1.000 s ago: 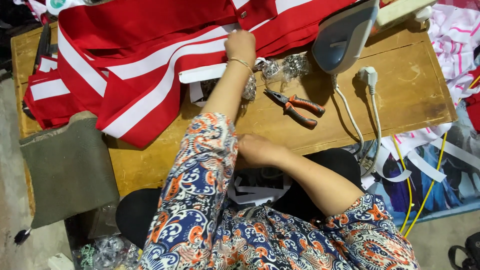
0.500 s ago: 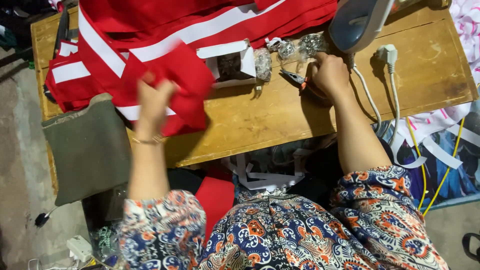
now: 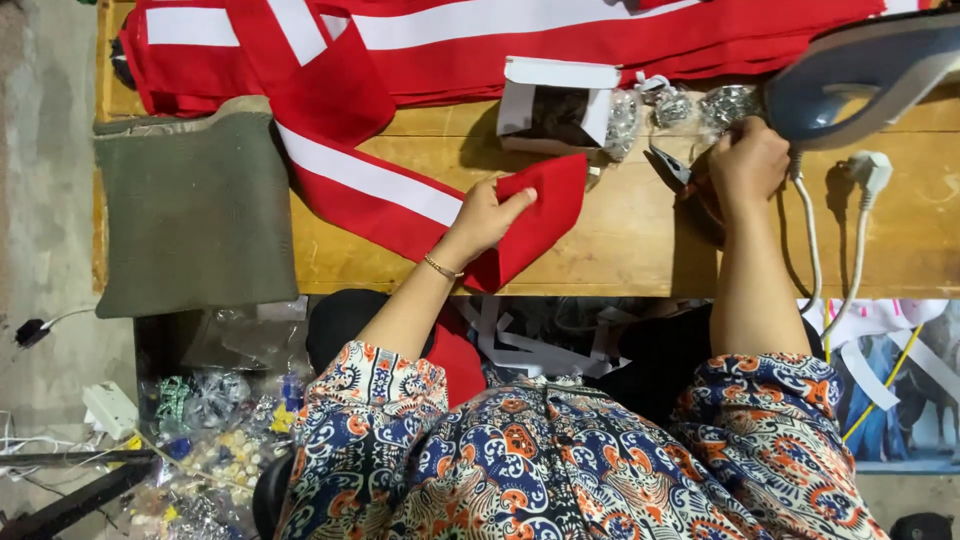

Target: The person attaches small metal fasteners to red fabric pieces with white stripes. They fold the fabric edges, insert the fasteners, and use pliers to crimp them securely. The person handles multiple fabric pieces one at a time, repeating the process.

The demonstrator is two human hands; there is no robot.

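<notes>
Basically a worn wooden table (image 3: 640, 262) on a grey concrete floor (image 3: 45, 200), person seated at its near edge. Red-and-white striped fabric (image 3: 420, 40) is piled along the far side, one strip running diagonally toward the middle. A green-grey padded mat (image 3: 190, 210) overhangs the left end. A small white open box (image 3: 555, 105) with dark contents sits at centre-back — clear bags of small metal parts (image 3: 690, 105) lie just beside it. A grey iron (image 3: 860, 70) is at far right, its white cord and plug (image 3: 870, 172) trailing off the edge.

Left hand (image 3: 485, 215) pinches a red fabric piece (image 3: 535, 225), thumb on top, near the front edge. Right hand (image 3: 745, 165) is closed around pliers (image 3: 672, 168), tips pointing left. Bags of beads (image 3: 215, 430) lie on the floor below.
</notes>
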